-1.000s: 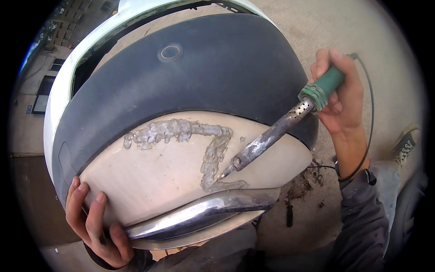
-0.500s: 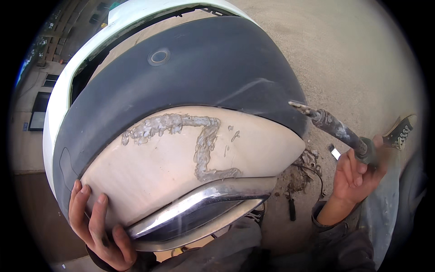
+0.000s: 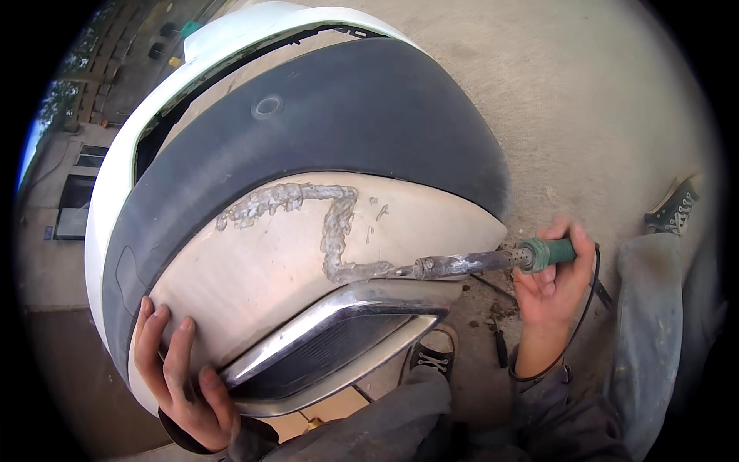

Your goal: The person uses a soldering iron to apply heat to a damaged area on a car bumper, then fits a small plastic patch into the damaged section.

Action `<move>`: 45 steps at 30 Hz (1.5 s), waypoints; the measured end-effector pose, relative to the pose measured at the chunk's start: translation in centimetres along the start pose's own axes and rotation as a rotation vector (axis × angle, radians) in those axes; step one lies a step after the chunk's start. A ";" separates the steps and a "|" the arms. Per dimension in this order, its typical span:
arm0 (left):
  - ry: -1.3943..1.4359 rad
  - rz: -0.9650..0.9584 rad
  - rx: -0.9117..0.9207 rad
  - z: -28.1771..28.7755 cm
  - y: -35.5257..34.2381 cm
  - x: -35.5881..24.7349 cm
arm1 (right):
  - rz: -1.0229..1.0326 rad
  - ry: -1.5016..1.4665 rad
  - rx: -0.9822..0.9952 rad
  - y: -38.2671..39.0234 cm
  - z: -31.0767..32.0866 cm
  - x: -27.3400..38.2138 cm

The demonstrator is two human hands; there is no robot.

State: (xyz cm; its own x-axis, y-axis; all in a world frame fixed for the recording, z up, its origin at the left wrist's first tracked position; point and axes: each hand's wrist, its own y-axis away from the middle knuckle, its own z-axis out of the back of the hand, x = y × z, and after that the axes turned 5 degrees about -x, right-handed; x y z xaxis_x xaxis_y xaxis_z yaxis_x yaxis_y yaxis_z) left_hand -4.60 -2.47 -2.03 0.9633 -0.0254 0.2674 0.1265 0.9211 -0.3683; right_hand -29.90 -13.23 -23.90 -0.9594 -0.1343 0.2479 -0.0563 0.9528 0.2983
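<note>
A car bumper fills the middle, with a white outer band (image 3: 102,254), a dark grey plastic section (image 3: 369,100), a beige panel (image 3: 200,285) and a chrome trim strip (image 3: 315,323). A rough, zigzag seam of melted grey material (image 3: 339,231) runs over the beige panel. My left hand (image 3: 181,373) grips the bumper's lower left, fingertips bent onto the beige panel. My right hand (image 3: 554,292) is closed on the green handle of a soldering iron (image 3: 469,262), held nearly level; its tip touches the right end of the seam's lower leg, just above the chrome strip.
Concrete ground (image 3: 585,138) surrounds the bumper, with a dark-handled tool (image 3: 499,346) and dirt on it. My shoes (image 3: 431,358) and grey trouser leg (image 3: 647,308) show below and at right. A building wall with windows (image 3: 88,158) stands far left.
The iron left the seam, swung out right, and is now back at the seam's lower end, more level. The bumper sits slightly differently in view; my left hand keeps its hold.
</note>
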 end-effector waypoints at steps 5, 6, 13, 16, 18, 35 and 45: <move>0.011 0.033 -0.045 -0.3 0.9 0.1 | 0.010 0.022 0.064 -0.6 -1.1 -0.8; 0.016 0.036 -0.063 -0.4 0.9 -0.2 | 0.009 -0.002 0.043 -0.5 -0.9 -1.0; 0.014 -0.136 0.001 0.3 1.3 0.6 | -0.015 -0.223 -0.035 -1.0 1.0 -0.9; -0.030 -0.189 0.058 1.0 0.6 0.3 | -0.008 -0.222 -0.011 -0.6 0.6 -1.1; -0.006 -0.231 0.083 0.9 -0.5 -0.1 | 0.006 -0.209 -0.013 -0.2 0.3 -0.9; 0.019 -0.656 0.308 -2.5 -9.0 -3.7 | 0.050 -0.250 -0.088 -0.3 3.1 0.4; 0.047 -0.756 0.329 -3.4 -9.9 -3.8 | 0.052 -0.241 -0.126 -0.3 3.3 0.5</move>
State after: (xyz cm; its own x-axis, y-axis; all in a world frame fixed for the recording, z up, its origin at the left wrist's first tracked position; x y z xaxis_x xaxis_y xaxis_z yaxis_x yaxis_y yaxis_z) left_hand -8.75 -12.81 -2.43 0.6562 -0.6932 0.2982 0.6753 0.7158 0.1779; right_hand -31.29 -12.74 -26.91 -0.9990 -0.0034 0.0435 0.0146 0.9133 0.4071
